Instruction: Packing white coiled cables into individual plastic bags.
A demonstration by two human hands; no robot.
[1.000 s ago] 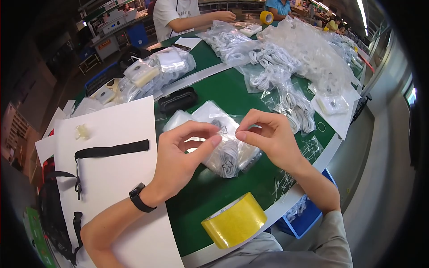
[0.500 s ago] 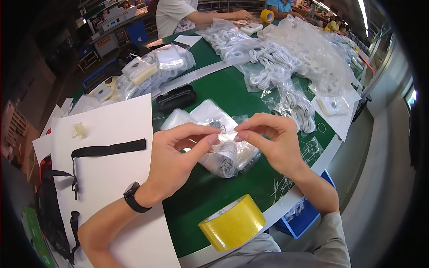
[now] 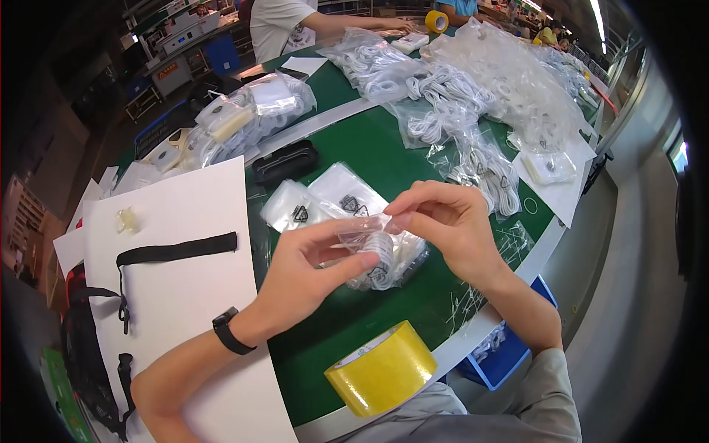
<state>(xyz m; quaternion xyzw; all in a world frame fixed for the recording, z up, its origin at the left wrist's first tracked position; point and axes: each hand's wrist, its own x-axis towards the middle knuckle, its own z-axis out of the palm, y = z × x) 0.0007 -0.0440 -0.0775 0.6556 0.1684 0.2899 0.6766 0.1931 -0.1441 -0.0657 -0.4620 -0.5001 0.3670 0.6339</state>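
Note:
A clear plastic bag with a coiled white cable inside hangs between my hands above the green table. My left hand grips its left side, thumb over the coil and fingers partly behind the film. At the bag's upper edge, my right hand pinches the film between thumb and forefinger. Behind and below them lie flat clear bags with black printed marks; my hands cover part of this pile.
A roll of yellow tape stands at the front edge. White paper with a black strap covers the left. A black case lies beyond. Bagged cables heap up far right; a person works across the table.
My left hand has shifted from a fingertip pinch to a grip around the bag's side, thumb on the coil. The right hand keeps pinching near the same spot.

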